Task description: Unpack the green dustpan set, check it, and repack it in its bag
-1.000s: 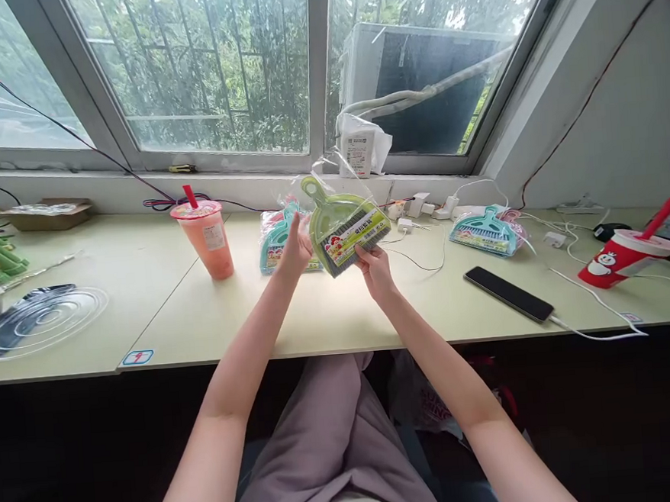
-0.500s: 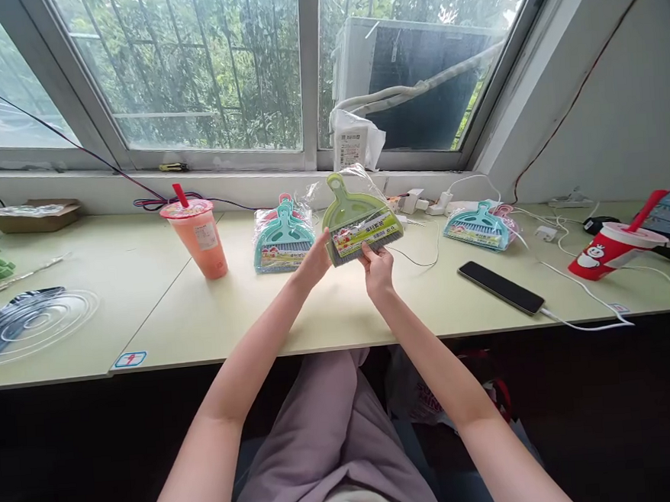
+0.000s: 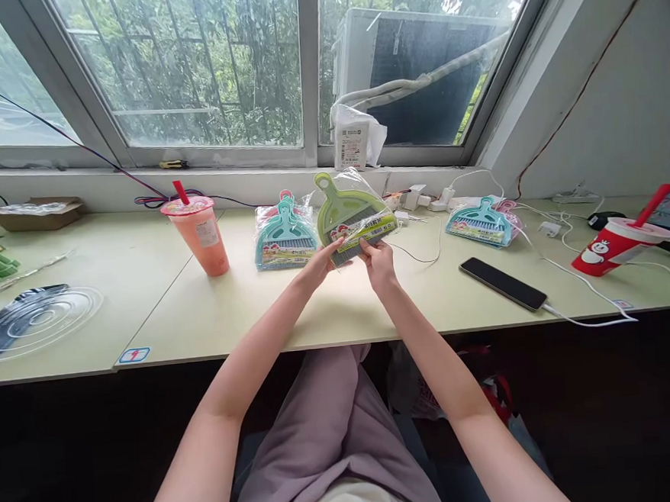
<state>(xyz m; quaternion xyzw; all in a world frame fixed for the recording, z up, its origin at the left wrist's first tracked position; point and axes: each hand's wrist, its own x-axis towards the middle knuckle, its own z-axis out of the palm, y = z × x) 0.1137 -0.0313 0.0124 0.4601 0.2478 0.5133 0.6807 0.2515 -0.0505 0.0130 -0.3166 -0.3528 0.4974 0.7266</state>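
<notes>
Green dustpan set (image 3: 348,215), in its clear wrapper, now lower toward the counter (image 3: 339,312); left hand (image 3: 320,261) and right hand (image 3: 377,257) fingers grip its bottom edge.

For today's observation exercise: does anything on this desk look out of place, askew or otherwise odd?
One thing: the red cup at the right lies tipped on its side among white cables, straw still in; no spill shows. Otherwise the left hand and right hand hold a green dustpan set in its wrapper, and the orange drink stands upright.
</notes>
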